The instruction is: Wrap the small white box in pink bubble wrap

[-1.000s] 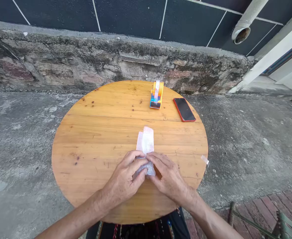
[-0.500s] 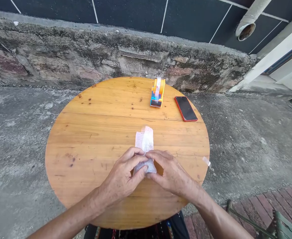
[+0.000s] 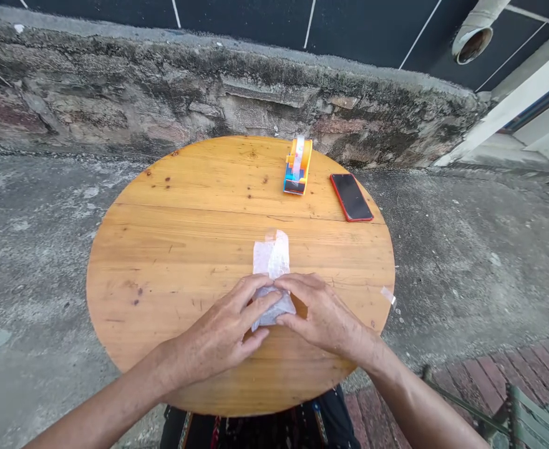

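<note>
A white, thin, translucent wrapping sheet (image 3: 278, 255) lies at the middle of the round wooden table (image 3: 162, 262), its near part folded into a small packet. What is inside, if anything, is hidden. My left hand (image 3: 230, 321) curves round the packet's left side, fingers pressing on its fold and thumb held a little off the near edge. On the right side my right hand (image 3: 319, 312) grips the packet, fingertips at the fold and thumb at the near corner. The fingertips of both hands almost meet on top.
A yellow and blue tape dispenser (image 3: 297, 165) stands at the table's far side. To its right lies a phone with a red case (image 3: 352, 197). A clear strip of tape (image 3: 388, 295) sticks to the right edge. A stone wall (image 3: 162, 106) runs behind the table.
My left thumb has come away from the packet and the left index finger has stretched across its top. The right hand keeps about the same hold. The view has shifted slightly.
</note>
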The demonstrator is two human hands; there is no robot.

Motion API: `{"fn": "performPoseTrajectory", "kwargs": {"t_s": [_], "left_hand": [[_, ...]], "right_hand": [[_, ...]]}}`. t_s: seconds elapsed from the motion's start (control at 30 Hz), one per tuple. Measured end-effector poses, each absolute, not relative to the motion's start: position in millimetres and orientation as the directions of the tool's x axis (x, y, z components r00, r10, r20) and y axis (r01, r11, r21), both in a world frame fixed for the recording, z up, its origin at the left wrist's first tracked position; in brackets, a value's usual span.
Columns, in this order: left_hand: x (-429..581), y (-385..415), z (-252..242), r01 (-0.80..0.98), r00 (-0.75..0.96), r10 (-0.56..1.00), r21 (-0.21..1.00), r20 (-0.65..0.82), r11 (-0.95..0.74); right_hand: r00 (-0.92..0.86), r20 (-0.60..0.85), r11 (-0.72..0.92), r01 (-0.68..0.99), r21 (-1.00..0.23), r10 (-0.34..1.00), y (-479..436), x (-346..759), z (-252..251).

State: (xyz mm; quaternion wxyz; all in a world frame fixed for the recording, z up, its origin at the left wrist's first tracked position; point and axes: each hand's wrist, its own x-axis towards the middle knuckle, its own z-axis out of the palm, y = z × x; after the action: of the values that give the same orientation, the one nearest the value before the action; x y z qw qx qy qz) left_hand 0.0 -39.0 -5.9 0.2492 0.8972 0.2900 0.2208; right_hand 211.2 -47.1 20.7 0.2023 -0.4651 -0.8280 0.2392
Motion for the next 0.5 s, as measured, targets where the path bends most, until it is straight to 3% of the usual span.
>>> {"fn": "performPoseTrajectory", "kwargs": {"t_s": [0.17, 0.5], "left_hand": [[0.2, -41.2, -13.8, 0.472, 0.712, 0.617, 0.423, 0.334, -0.774], [1.4, -40.6, -14.6, 0.409, 0.706, 0.585, 0.444, 0.399, -0.797]], "right_hand": [[-0.477, 0.113, 0.450, 0.688, -0.569, 0.872, -49.2, 212.4, 19.5], [-0.485, 0.154, 0.482, 0.679, -0.554, 0.861, -53.1, 211.7, 20.3]]}}
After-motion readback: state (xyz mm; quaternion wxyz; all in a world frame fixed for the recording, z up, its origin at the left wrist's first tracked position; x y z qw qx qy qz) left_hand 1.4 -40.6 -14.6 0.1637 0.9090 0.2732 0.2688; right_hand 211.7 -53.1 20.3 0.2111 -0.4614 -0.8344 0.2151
